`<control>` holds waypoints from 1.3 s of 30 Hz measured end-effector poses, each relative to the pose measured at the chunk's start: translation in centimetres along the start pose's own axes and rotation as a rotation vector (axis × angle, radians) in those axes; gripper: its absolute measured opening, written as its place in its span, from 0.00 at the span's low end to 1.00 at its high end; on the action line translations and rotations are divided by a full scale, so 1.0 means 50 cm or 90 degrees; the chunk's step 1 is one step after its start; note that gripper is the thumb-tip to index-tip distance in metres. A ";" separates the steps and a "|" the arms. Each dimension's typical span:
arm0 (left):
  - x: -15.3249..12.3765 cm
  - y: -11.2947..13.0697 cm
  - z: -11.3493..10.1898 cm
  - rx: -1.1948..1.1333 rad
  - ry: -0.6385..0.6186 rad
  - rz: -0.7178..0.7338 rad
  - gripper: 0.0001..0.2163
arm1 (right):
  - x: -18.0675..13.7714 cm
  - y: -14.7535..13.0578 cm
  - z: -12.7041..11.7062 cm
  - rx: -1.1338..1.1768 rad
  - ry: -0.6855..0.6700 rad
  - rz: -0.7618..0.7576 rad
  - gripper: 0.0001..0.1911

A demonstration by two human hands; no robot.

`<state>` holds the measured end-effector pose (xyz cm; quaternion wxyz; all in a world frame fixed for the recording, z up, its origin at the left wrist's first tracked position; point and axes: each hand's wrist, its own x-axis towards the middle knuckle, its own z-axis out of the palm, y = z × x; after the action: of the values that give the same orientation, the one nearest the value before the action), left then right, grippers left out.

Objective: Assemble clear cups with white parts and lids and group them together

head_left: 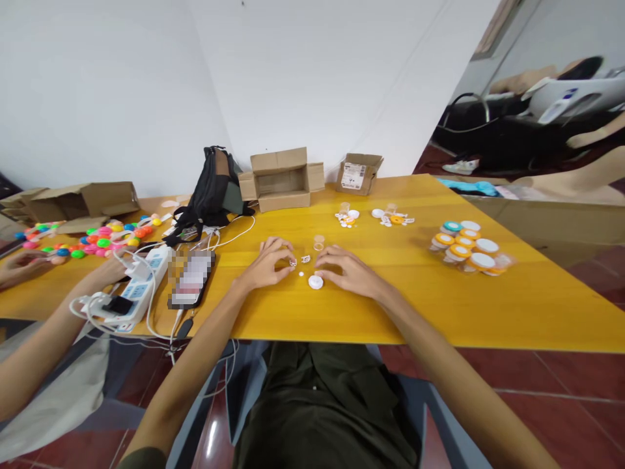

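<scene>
My left hand [268,266] is at the middle of the yellow table, with a small white piece with dark marks [293,262] between its thumb and fingertips. My right hand [349,270] is curved with thumb and fingers apart, its thumb close beside a round white cap [316,282]; whether they touch I cannot tell. Between the hands lie another small marked white piece [305,258] and a tiny white disc [301,273]. A small clear cup [319,242] stands just beyond them.
Two groups of small parts, with an orange ring [397,220] in one, lie farther back. Capped containers [459,251] cluster at right. Cardboard boxes [283,179] and a backpack [212,185] line the wall. At left are a phone [193,280], power strip [146,286], colourful balls [103,243] and another person's arms.
</scene>
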<state>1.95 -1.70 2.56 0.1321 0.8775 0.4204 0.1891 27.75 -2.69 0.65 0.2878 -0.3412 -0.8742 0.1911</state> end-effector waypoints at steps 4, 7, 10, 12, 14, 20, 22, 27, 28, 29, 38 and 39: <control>0.000 0.000 -0.001 -0.002 0.007 0.006 0.07 | -0.018 -0.016 0.009 0.005 -0.049 0.009 0.13; 0.001 0.003 0.002 0.003 -0.001 0.010 0.07 | -0.018 -0.022 0.017 0.006 -0.049 0.015 0.10; 0.002 0.008 0.005 0.005 -0.007 0.015 0.06 | -0.010 -0.021 0.019 0.039 0.013 0.015 0.07; 0.002 0.012 0.006 0.004 -0.007 0.019 0.06 | -0.007 -0.016 0.014 0.063 0.063 0.021 0.07; 0.003 0.014 0.006 0.003 -0.006 0.026 0.06 | -0.011 -0.007 0.007 0.079 0.094 0.036 0.08; 0.005 0.007 0.005 0.005 0.038 0.015 0.06 | -0.040 0.007 -0.005 0.079 0.101 0.080 0.10; 0.006 0.002 0.004 0.007 0.073 -0.002 0.07 | -0.043 -0.001 0.001 0.073 0.092 0.069 0.10; 0.006 -0.009 -0.001 0.010 0.080 -0.010 0.08 | -0.034 -0.025 0.023 0.015 0.045 0.039 0.07; 0.006 -0.011 -0.003 0.010 0.071 -0.006 0.08 | -0.032 -0.027 0.026 -0.002 0.031 0.039 0.07; 0.006 -0.012 -0.004 0.009 0.062 -0.001 0.08 | -0.030 -0.028 0.029 -0.017 0.020 0.039 0.06; 0.001 -0.016 -0.010 0.000 0.016 0.003 0.06 | -0.039 -0.028 0.028 -0.029 0.008 0.031 0.11; 0.000 -0.016 -0.011 -0.004 0.010 0.003 0.05 | -0.041 -0.026 0.027 -0.024 0.013 0.028 0.11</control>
<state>1.14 -1.16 2.73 0.1311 0.8766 0.4189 0.1972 27.48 -5.23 -0.46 0.2856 -0.3680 -0.8669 0.1774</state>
